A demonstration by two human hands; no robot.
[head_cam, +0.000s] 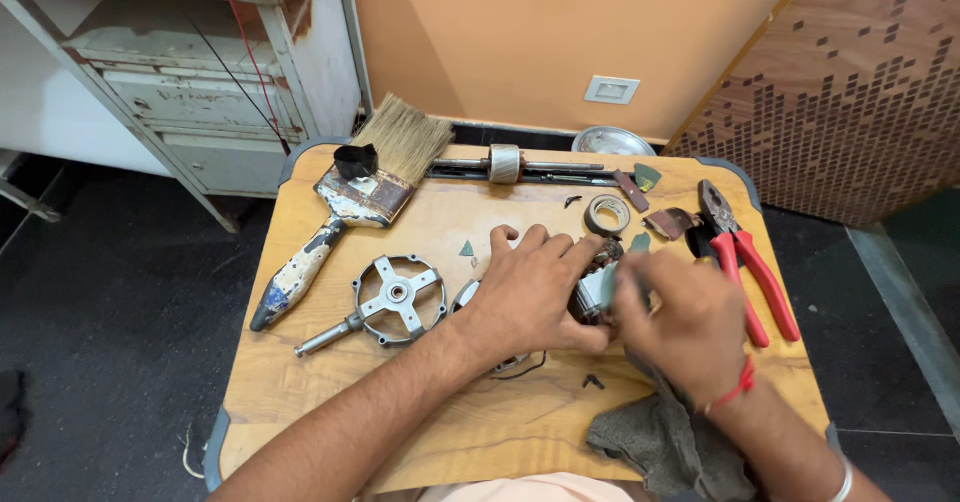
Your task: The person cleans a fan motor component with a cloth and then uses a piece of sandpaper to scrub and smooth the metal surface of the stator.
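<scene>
Motor stator (597, 287), laminated metal, gripped by both hands.

Small metal motor core (598, 284) with copper windings, mid-table, clasped between both hands.

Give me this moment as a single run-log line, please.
left hand: grips motor part | right hand: on motor part, blurred | nearby: pliers, paintbrush, tape roll, grey rag

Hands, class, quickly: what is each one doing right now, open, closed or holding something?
Left hand: closed over the motor part, holding it.
Right hand: blurred, fingers at the same part; grip cannot be told.
</scene>
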